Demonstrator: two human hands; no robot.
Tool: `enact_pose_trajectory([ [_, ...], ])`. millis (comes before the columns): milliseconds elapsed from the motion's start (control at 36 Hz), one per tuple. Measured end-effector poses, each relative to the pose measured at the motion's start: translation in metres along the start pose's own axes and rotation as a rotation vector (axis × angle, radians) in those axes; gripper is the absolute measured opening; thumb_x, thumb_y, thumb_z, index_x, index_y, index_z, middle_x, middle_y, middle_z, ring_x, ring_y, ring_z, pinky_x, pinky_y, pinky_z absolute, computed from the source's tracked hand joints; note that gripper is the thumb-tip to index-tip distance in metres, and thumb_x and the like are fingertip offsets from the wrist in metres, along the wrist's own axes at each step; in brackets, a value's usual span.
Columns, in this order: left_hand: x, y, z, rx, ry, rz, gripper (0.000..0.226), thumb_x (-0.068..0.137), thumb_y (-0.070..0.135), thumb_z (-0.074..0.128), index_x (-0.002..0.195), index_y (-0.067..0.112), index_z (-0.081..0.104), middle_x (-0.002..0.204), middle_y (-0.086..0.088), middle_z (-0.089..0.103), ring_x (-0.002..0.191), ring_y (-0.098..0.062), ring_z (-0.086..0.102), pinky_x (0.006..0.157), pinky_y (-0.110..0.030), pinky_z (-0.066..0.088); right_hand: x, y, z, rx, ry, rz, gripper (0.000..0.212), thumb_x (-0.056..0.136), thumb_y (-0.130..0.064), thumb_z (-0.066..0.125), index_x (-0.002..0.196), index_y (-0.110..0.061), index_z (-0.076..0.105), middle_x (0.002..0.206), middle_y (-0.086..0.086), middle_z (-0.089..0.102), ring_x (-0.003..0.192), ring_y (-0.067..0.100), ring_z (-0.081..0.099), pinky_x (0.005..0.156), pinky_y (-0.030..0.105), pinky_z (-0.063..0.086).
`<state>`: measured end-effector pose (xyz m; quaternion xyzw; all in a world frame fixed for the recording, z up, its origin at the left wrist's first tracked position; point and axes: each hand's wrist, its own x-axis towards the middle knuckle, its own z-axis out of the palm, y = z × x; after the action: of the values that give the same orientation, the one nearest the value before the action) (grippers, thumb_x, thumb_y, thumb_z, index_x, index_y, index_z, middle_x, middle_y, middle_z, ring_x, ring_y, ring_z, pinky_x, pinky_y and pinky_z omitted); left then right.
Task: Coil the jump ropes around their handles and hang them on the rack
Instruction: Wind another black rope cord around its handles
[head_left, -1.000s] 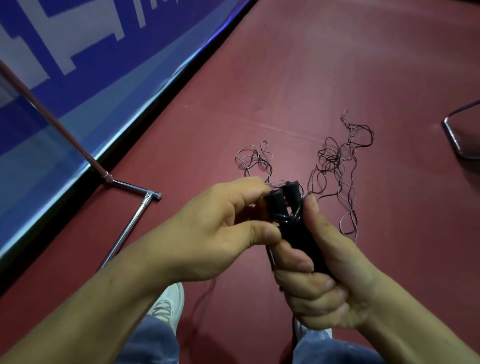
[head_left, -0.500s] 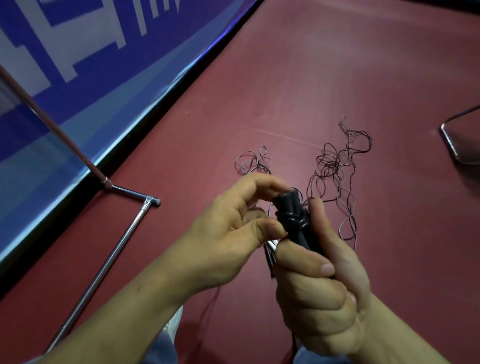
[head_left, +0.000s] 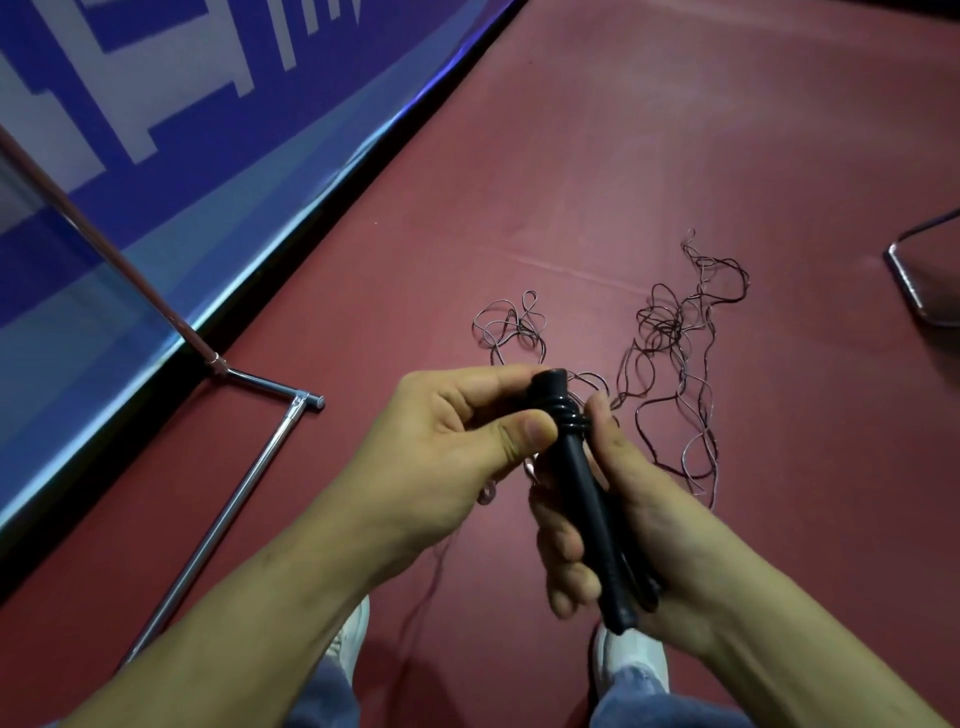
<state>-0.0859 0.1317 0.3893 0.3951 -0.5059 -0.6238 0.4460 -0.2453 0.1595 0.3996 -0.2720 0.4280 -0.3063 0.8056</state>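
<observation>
R hand (head_left: 639, 525) gripped the black handles (head_left: 576, 467) low down. L hand (head_left: 452, 447) pinched their top end. Thin rope (head_left: 670, 338) lay tangled on floor (head_left: 675, 130) just past both hands.

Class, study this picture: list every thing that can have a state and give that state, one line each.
handles: held together, a few turns of cord wound near the top.
cord: mostly uncoiled, tangled loose on the floor.
left hand: pinches the handles' top end.
right hand: grips the handles' lower part.
rack frame: rests on the floor.
</observation>
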Motion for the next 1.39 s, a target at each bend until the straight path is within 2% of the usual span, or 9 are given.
enact_pose_trajectory([
  [194,-0.006,-0.006,0.011,0.051,0.112,-0.026,0.034,0.093,-0.011,0.061,0.124,0.002,0.066,0.121,-0.016,0.068,0.103,-0.016,0.062,0.089,-0.017,0.052,0.009,-0.003,-0.010,-0.468,0.190,-0.088,0.059,0.075,-0.066,0.066,0.094,-0.011,0.070,0.078,0.016,0.072,0.068,0.026,0.069,0.065,0.039,0.056],
  [333,0.005,-0.012,0.000,0.206,0.190,-0.031,0.036,0.073,0.025,0.076,0.109,0.024,0.078,0.092,0.000,0.079,0.075,-0.016,0.065,0.072,-0.032,0.055,-0.002,0.018,-0.010,-0.971,0.349,-0.348,0.033,0.082,-0.060,0.056,0.100,-0.032,0.062,0.086,0.000,0.072,0.077,0.021,0.068,0.079,0.053,0.056],
  [472,0.005,-0.013,0.003,0.161,0.166,-0.008,0.030,0.083,0.010,0.079,0.111,0.021,0.076,0.088,0.000,0.078,0.071,-0.009,0.065,0.071,-0.024,0.052,0.000,0.019,-0.004,-0.812,0.294,-0.310,0.017,0.105,-0.025,0.046,0.104,-0.015,0.060,0.076,0.006,0.070,0.060,0.021,0.068,0.060,0.043,0.054],
  [556,0.005,-0.010,0.004,0.049,0.139,-0.026,0.027,0.089,0.004,0.073,0.107,0.024,0.076,0.080,-0.004,0.071,0.061,-0.012,0.055,0.061,-0.031,0.042,-0.004,0.013,0.001,-0.408,0.203,-0.193,0.019,0.106,-0.014,0.043,0.103,-0.002,0.058,0.062,0.008,0.051,0.043,0.018,0.039,0.046,0.027,0.034],
  [667,0.005,-0.006,0.005,-0.044,0.091,-0.023,0.029,0.090,0.002,0.070,0.112,0.019,0.075,0.076,-0.010,0.063,0.058,-0.016,0.051,0.060,-0.034,0.038,-0.007,0.002,0.007,-0.157,0.142,-0.117,0.027,0.101,-0.029,0.046,0.098,-0.006,0.060,0.058,0.002,0.033,0.049,0.012,0.014,0.044,0.017,0.018],
  [1028,0.001,0.007,0.000,0.212,0.017,0.098,0.043,0.087,0.008,0.072,0.115,0.040,0.073,0.074,0.005,0.067,0.062,-0.008,0.053,0.063,-0.024,0.048,-0.009,-0.002,0.012,-0.205,0.254,-0.043,0.062,0.072,-0.082,0.042,0.067,-0.021,0.049,0.055,-0.001,0.024,0.039,0.010,0.013,0.045,0.016,0.015],
  [1139,-0.002,0.009,-0.002,0.304,-0.007,0.114,0.053,0.081,0.015,0.075,0.126,0.041,0.067,0.085,-0.005,0.075,0.076,-0.017,0.071,0.083,-0.043,0.060,-0.009,-0.002,0.012,-0.222,0.279,-0.028,0.062,0.071,-0.084,0.042,0.063,-0.023,0.048,0.055,0.000,0.025,0.038,0.011,0.015,0.046,0.018,0.014],
  [1222,-0.006,0.005,0.005,0.355,0.102,0.174,0.067,0.080,0.002,0.082,0.137,0.031,0.060,0.086,0.013,0.072,0.068,-0.002,0.065,0.074,-0.023,0.057,-0.009,-0.002,0.012,-0.221,0.294,-0.015,0.062,0.075,-0.083,0.040,0.063,-0.023,0.048,0.053,-0.001,0.026,0.038,0.011,0.015,0.046,0.017,0.014],
  [1389,-0.009,0.002,0.016,0.295,0.174,0.284,0.043,0.078,-0.007,0.078,0.102,0.027,0.070,0.084,0.006,0.072,0.059,-0.006,0.058,0.063,-0.016,0.048,-0.010,-0.003,0.013,-0.192,0.282,0.008,0.063,0.072,-0.085,0.041,0.063,-0.023,0.048,0.054,-0.002,0.024,0.038,0.011,0.014,0.043,0.016,0.015],
])
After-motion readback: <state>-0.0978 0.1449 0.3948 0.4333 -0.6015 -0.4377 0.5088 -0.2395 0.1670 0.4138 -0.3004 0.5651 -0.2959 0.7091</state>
